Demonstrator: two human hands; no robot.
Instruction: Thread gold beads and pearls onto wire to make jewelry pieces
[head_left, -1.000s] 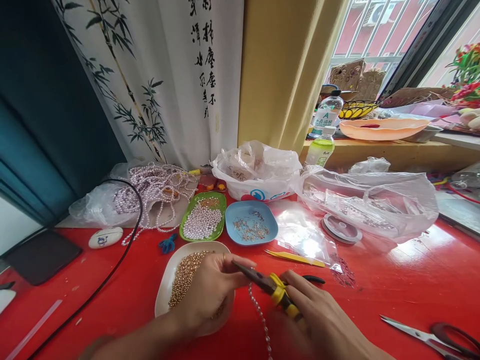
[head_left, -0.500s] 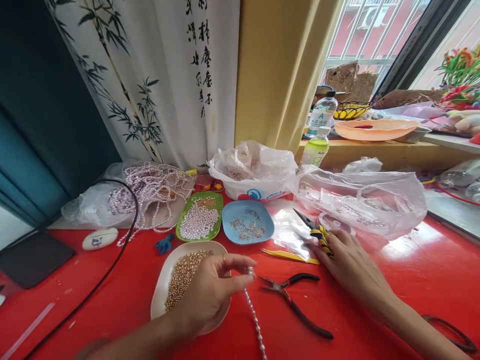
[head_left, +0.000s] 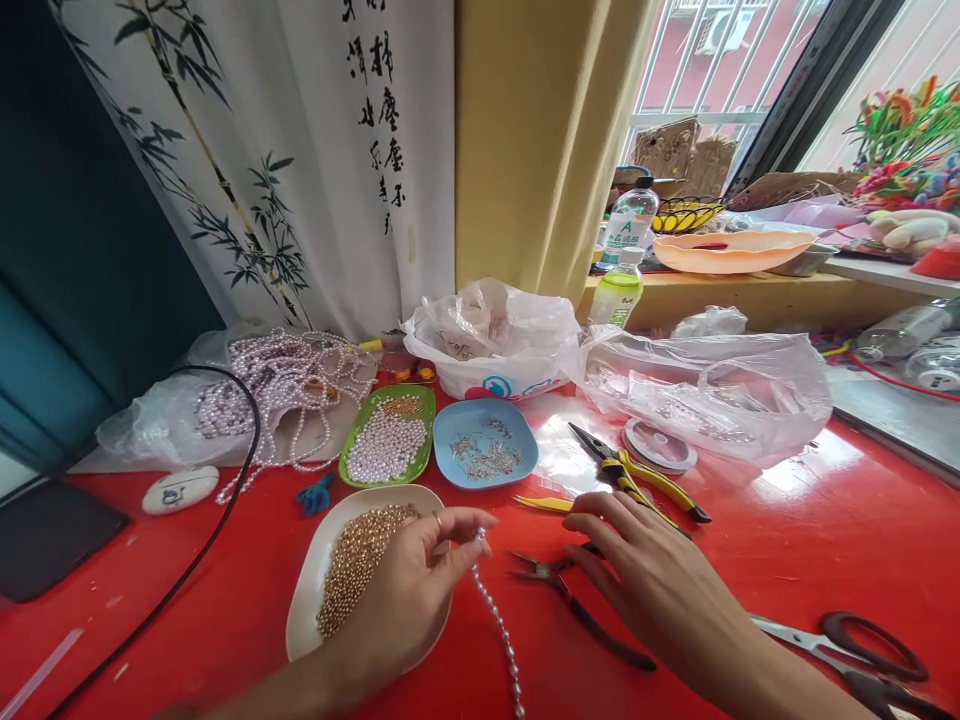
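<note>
Between thumb and fingertips, my left hand (head_left: 420,570) pinches the top end of a pearl bead strand (head_left: 499,630), which hangs down toward the lower edge. Below that hand is a cream dish (head_left: 301,600) of small gold beads. My right hand (head_left: 649,575) holds nothing, its fingers apart over the handles of the black-handled pliers (head_left: 604,632); whether it touches them I cannot tell. Just beyond it lie the yellow-and-black long-nose pliers (head_left: 664,488) and yellow tweezers (head_left: 541,503), partly covered by the fingers.
A green tray (head_left: 427,440) of pearl beads and a blue dish (head_left: 442,462) of small metal pieces sit behind. Scissors (head_left: 817,640) lie at right. Along the back are pearl strands (head_left: 281,375), a bagged bowl (head_left: 487,345) and a plastic bag (head_left: 705,390). A black cable (head_left: 214,535) crosses the left.
My right hand has let go of the yellow-and-black pliers, which now lie on the table, and has moved left and nearer. My left hand still pinches the strand. The view has shifted slightly right.
</note>
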